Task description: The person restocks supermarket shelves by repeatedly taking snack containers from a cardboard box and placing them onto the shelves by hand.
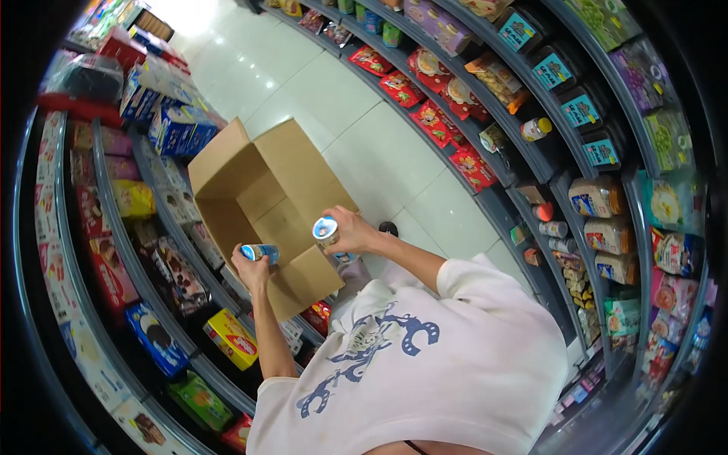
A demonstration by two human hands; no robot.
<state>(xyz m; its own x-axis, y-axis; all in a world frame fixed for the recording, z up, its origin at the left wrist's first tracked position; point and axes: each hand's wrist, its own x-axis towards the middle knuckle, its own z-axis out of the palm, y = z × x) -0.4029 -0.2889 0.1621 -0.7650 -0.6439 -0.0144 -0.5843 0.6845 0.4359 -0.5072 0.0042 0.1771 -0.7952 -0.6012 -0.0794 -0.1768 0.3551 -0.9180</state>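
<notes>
While the left hand (249,270) is curling its fingers around a blue can (262,252), the right hand (356,230) is gripping a blue-topped can (326,230) with bent fingers, both cans hovering near the flaps of an open cardboard box (302,168) between shelves (542,91)

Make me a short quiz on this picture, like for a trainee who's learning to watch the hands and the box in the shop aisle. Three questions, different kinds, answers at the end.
1. Multiple choice: what does the left hand hold?
A) a red snack bag
B) a small blue can
C) a yellow carton

2. True or false: the cardboard box has its top open.

3. Fill in the blank: the can with its round end in view is in the grip of the ____.

Key: 1. B; 2. true; 3. right hand
</notes>
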